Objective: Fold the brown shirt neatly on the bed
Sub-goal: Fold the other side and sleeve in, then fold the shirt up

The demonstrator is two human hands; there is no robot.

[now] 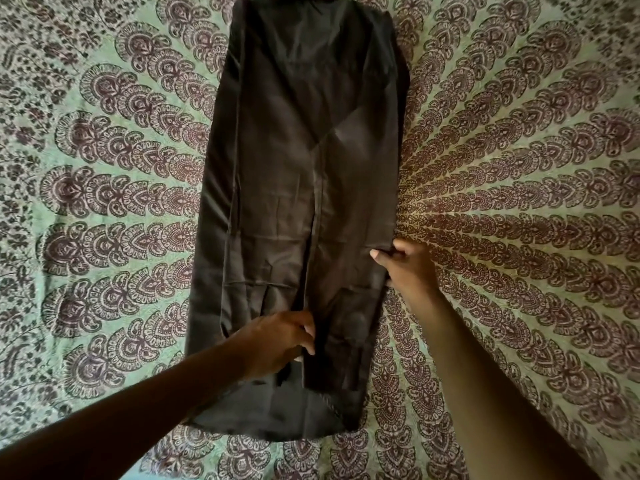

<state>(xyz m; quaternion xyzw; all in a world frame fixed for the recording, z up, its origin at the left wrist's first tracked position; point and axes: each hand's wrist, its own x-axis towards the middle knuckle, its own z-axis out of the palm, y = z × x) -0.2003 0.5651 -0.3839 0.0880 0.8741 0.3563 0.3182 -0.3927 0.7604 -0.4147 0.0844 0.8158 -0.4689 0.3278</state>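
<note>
The brown shirt (298,174) lies flat on the bed as a long narrow strip, both sides folded in so their edges meet along a seam down the middle. My left hand (277,341) rests on the near part of the shirt, its fingers curled over the inner edge of the right-hand flap. My right hand (407,266) pinches the shirt's right outer edge a little farther up, thumb on top of the cloth. The hem end lies near me, rounded and slightly rumpled.
The bed (519,202) is covered by a green sheet printed with purple-brown paisley rays fanning out from under the shirt. Nothing else lies on it; the sheet fills the view on all sides.
</note>
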